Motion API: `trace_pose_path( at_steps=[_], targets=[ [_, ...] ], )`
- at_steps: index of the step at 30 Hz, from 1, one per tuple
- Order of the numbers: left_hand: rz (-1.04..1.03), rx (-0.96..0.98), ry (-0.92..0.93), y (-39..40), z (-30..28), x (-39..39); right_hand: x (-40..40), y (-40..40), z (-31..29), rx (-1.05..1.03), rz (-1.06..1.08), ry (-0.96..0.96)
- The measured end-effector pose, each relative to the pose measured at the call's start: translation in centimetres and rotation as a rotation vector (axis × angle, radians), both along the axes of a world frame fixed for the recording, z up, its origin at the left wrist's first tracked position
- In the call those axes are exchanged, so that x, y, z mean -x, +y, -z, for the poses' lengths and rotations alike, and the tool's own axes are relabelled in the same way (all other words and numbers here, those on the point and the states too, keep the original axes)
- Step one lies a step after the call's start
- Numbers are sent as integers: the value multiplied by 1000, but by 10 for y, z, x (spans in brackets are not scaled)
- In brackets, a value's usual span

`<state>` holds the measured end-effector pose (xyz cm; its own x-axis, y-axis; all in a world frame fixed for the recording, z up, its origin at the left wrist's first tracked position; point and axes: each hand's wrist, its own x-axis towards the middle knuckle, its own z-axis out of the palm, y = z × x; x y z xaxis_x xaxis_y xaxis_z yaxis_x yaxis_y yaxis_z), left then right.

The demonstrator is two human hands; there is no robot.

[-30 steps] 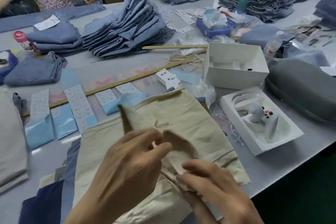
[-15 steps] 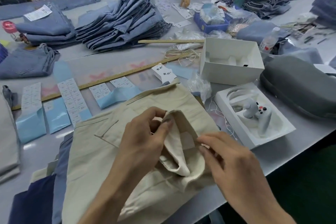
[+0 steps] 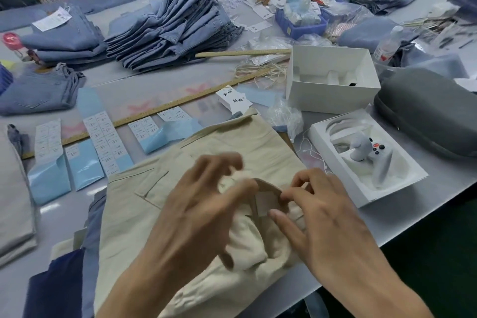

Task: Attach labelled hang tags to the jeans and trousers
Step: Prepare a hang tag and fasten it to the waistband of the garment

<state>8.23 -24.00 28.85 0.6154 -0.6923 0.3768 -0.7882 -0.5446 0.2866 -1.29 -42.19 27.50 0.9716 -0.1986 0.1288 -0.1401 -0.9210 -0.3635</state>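
Observation:
A pair of beige trousers (image 3: 227, 144) lies on the grey table (image 3: 426, 188) right in front of me. Its cream inner lining (image 3: 247, 237) is turned out near the waistband. My left hand (image 3: 204, 204) hovers over the bunched lining with curled, blurred fingers touching the cloth. My right hand (image 3: 317, 212) pinches the folded waistband edge, where a small sewn label (image 3: 263, 202) shows. White hang tags (image 3: 233, 99) sit in a small stack beyond the trousers. Sheets of printed stickers (image 3: 103, 139) on blue backing lie to the left.
A long wooden ruler (image 3: 154, 112) crosses the table. Stacks of blue jeans (image 3: 175, 26) stand behind it. A white open box (image 3: 333, 80), a tray holding a controller (image 3: 366, 157) and a grey case (image 3: 428, 113) lie to the right. Other people work at the far side.
The trousers were laid flatter and their lining pulled out. My left hand loosened and lifted above the lining, while my right hand moved onto the waistband fold by the label.

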Motion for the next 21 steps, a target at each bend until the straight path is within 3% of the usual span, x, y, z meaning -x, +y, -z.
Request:
trace_pose_path(
  at_steps=[3,8,11,16,21],
  targets=[
    [187,-78,60,-4,-4,-1,-1,-5,-3,-23,-27,83],
    [-37,-358,215,-17,-9,0,4,-11,0,-395,-147,191],
    [-149,-225,404,-18,-4,-5,11,2,11,-325,-133,160],
    [-142,209,804,-9,7,-15,17,9,18,-251,-131,40],
    [-156,287,924,-3,11,-25,15,11,15,-199,-206,1]
  ],
)
